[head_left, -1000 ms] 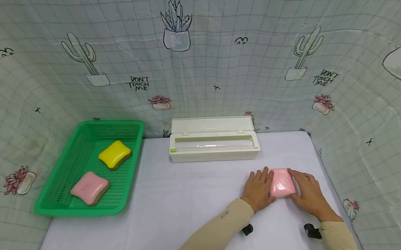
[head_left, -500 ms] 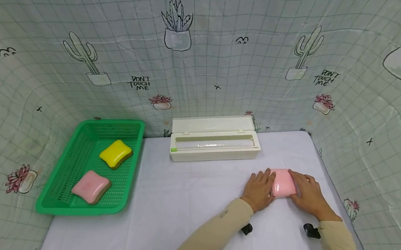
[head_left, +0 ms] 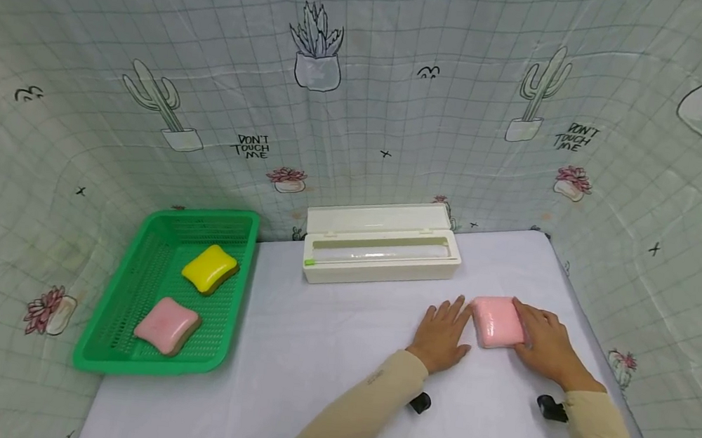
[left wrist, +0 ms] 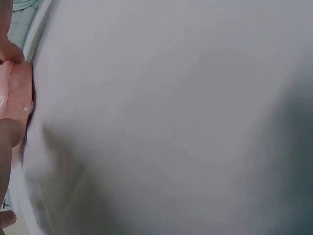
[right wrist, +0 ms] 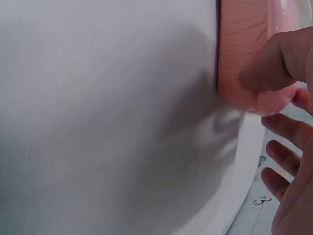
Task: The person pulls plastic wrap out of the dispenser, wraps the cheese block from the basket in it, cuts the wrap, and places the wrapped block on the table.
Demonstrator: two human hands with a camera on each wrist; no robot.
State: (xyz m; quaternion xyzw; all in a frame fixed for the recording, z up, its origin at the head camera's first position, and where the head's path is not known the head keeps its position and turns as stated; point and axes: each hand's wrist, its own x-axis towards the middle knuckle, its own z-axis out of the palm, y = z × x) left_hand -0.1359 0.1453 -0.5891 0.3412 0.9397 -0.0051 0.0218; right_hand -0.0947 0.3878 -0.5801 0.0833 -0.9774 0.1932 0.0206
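Observation:
A pink pillow-shaped block (head_left: 497, 322) in glossy clear film lies on the white-covered table, towards its right side. My right hand (head_left: 547, 347) holds it by its right end, the thumb at the near corner and the index finger at the far one. In the right wrist view the thumb presses the side of the wrapped block (right wrist: 244, 44), where the film is wrinkled; the other fingers are spread apart. My left hand (head_left: 439, 335) lies palm down with fingers spread just left of the block, index fingertip close to its left edge.
An open white cling film dispenser (head_left: 381, 261) with its lid raised stands at the back. To the left, a green plastic basket (head_left: 241, 293) holds a yellow pillow-shaped block (head_left: 210, 269) and a pink one (head_left: 166, 325), both with brown undersides. A patterned curtain surrounds the table.
My left hand has come off the pink block's left side and moved slightly left, fingers spreading. My right hand stays at the block's right end. The head view has shifted slightly.

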